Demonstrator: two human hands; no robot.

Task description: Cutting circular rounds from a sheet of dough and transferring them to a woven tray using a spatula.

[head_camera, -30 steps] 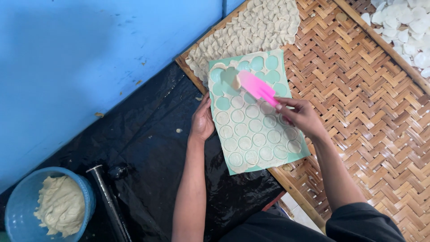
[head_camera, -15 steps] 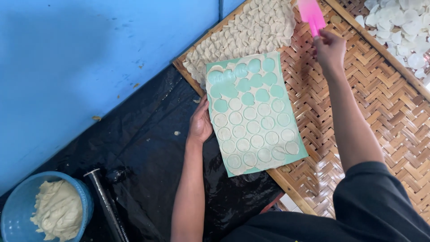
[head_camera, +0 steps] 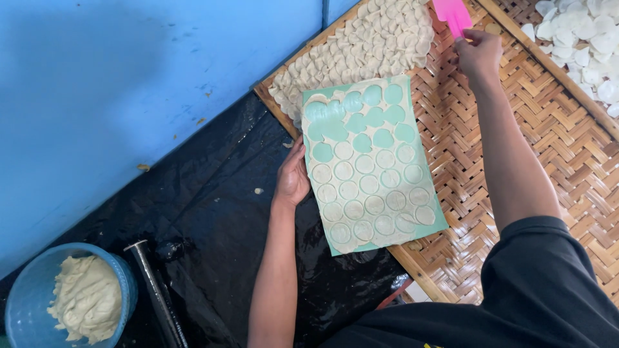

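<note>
Landmark: green stencil sheet (head_camera: 371, 167), lying across the near-left rim of the woven bamboo tray (head_camera: 548, 135) and overhanging onto black plastic sheeting (head_camera: 213, 193). Left hand (head_camera: 293, 180) sits at the sheet's left edge, fingers curled onto the border, grip pressed on the sheet, likely to keep it from sliding. Right hand (head_camera: 478, 55) is well beyond the sheet's far-right corner, grip pinching a pink scraper (head_camera: 452, 14) by its lower end, blade raised off the weave. Sheet's far rows show bare green; near rows hold pale dough discs (head_camera: 374, 205). Overlapped dough rounds (head_camera: 361, 45) butt against the sheet's far edge. Open weave lies right of the sheet. Blue bowl of dough (head_camera: 64, 299) well off the near-left corner.
</note>
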